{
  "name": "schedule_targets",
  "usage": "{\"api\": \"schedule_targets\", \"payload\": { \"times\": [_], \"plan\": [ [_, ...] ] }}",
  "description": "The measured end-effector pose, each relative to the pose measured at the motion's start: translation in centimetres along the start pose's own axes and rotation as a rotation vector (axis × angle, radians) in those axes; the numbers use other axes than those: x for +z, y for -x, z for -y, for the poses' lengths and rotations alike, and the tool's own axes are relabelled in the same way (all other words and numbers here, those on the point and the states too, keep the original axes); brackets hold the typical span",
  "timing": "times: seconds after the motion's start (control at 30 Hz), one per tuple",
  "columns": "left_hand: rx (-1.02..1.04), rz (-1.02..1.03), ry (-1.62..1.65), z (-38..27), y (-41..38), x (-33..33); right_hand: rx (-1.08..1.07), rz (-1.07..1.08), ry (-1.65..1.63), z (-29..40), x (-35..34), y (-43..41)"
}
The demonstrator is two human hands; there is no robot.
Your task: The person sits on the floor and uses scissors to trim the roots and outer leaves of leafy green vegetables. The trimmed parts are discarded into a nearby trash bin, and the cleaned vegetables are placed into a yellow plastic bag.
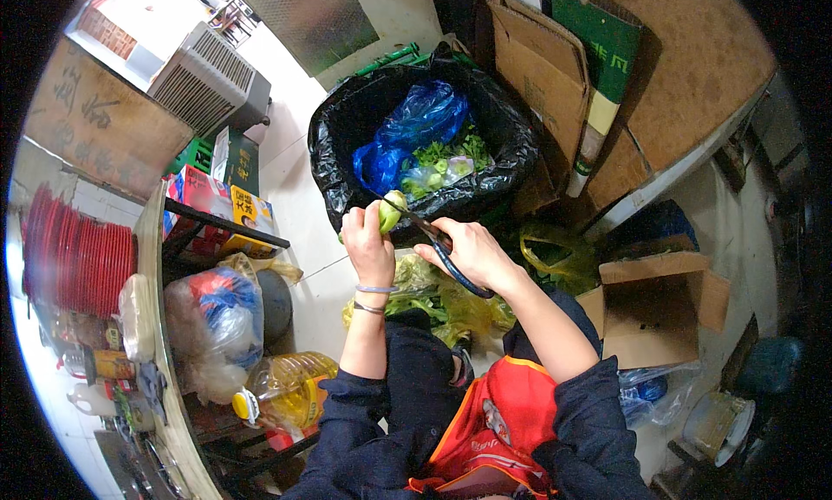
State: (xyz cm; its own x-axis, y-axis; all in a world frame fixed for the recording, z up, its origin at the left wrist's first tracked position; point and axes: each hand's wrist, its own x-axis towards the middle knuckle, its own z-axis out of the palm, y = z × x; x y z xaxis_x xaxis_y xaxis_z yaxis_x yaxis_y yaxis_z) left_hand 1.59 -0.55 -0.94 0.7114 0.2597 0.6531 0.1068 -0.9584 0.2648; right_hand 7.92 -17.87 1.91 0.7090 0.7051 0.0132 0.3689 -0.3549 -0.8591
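Observation:
My left hand grips a pale green vegetable, its thick stem end pointing up, possibly a bok choy. In my right hand is a pair of scissors with dark handles, and its blades lie across the vegetable near the stem end. Both hands are at the near rim of a bin lined with a black plastic bag. Inside it lie a blue plastic bag and green leafy trimmings. Below my hands, a yellow plastic bag with green vegetables rests on the floor between my legs.
To the left, a shelf holds stacked red plates; an oil jug and a stuffed plastic bag sit beneath. Flattened cardboard leans right of the bin. An opened cardboard box stands at my right.

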Motion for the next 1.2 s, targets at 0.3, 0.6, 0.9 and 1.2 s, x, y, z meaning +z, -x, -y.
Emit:
{"api": "schedule_targets", "payload": {
  "times": [0.3,0.6,0.9,1.2],
  "plan": [
    [-0.372,-0.229,0.463,0.8,1.1,0.7,0.078,-0.243,0.07,-1.1,0.7,-1.3],
    [-0.707,0.183,0.517,6.4,9.6,-1.0,0.052,-0.433,-0.395,-2.6,-1.8,-0.1],
    [-0.732,1.291,-0.165,17.0,28.2,12.0,0.158,-0.427,-0.469,-4.1,-4.3,1.6],
    [-0.694,0.893,-0.152,10.6,22.0,11.2,0.167,-0.5,-0.527,-5.5,-6.9,3.6]
  ]
}}
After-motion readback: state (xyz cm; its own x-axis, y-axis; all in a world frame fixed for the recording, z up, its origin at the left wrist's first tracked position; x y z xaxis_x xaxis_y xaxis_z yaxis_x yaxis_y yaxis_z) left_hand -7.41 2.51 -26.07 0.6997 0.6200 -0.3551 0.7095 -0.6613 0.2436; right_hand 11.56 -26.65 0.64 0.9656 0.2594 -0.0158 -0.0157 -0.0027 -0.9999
